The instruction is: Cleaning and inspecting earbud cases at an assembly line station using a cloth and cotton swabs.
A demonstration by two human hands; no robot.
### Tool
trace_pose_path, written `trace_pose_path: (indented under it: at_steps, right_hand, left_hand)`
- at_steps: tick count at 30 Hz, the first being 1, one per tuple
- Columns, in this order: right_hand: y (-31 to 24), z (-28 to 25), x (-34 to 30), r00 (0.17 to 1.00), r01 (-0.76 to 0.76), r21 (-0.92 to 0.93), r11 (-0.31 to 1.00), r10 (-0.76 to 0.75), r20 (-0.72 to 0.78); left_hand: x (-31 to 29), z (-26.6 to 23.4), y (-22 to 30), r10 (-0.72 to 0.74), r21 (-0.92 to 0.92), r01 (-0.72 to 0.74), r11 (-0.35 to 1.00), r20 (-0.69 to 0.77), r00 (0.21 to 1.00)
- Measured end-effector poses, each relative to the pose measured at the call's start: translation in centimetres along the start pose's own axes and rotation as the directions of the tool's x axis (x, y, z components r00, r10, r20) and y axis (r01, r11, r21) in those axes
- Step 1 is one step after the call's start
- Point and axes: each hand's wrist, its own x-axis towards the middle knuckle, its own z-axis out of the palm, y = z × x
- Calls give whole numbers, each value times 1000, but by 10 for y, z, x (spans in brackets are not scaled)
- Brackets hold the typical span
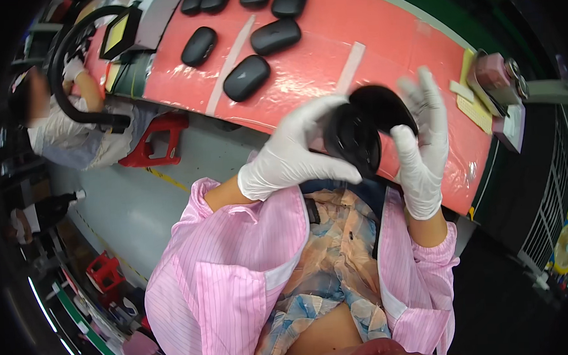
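"Pink coat (194,298) is filling the foreground; what are your hands doing behind it?"

"My left hand (292,154) is cupping a black case (351,142), fingers along the top, thumb running beneath. My right hand (427,160) is facing it, fingers well spread, apparently gripping nothing; whether its thumb is grazing the lid (383,105), I cannot tell."

"Where exactly is the case?"

"It is gaping between my palms, by the near edge of the red mat (411,32). Seven more cases (247,78) are lying on the mat, beyond my left hand."

"What is worrying you most?"

"A slip. Smooth gloves (264,172) are meeting a glossy shell, and only one hand is clearly holding on. If that thumb were easing off, the case could be tumbling past the edge toward the floor (215,155), with my right hand catching nothing."

"And the lid?"

"It is standing away from the base, and I am not making out a hinge. A push at a bad angle could be straining whatever is joining the two, or closing the halves on a glove tip."

"Marks?"

"Possibly. Hard pressure could be smudging that dark gloss."
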Motion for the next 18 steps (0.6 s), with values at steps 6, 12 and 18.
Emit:
trace_pose_path:
  at_steps: [6, 12, 18]
  right_hand:
    - [5, 23, 6, 864, 335, -354, 873, -134, 486]
    - [24, 74, 12, 859, 198, -159, 967, -93, 504]
    - [62, 72, 1, 925, -19, -128, 992, 66, 375]
  left_hand:
    - [-27, -40, -15, -123, -426, 227, 876, 258, 958]
    - [-96, -100, -44, -68, -685, 47, 727, -5, 998]
    - [-177, -250, -83, -247, -752, -392, 530, -580, 776]
